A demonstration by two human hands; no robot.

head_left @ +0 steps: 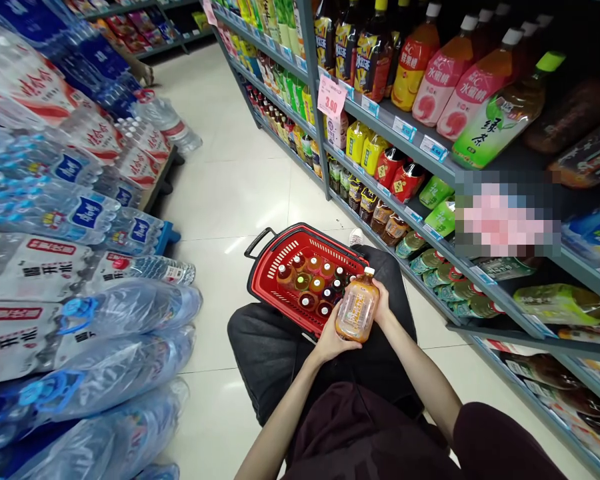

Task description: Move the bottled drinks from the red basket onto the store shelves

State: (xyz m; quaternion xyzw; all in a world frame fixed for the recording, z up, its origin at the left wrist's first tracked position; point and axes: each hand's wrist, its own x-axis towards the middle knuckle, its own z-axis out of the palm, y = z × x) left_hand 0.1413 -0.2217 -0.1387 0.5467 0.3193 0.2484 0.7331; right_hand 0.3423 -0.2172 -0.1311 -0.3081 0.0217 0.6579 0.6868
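Note:
Between my two hands I hold a bottle of orange-brown drink (359,310), tilted, with its cap pointing away from me. My left hand (333,339) wraps round its lower left side. On its right side, near the shoulder, the fingers of my right hand (381,301) are closed against it. Just beyond the bottle a red shopping basket (261,290) with a black rim rests on the floor by my knees. Several capped drink bottles (304,281) stand upright inside it, in dark, red and amber colours. My forearms and the held bottle hide the basket's near right part.
On the right runs a grey shelf rack (316,100) with several tiers of drink bottles and price tags. A green tea bottle (505,113) leans near its edge. Stacked water packs (75,220) line the left. Tiled floor (230,193) lies between. A blurred patch covers part of the shelf.

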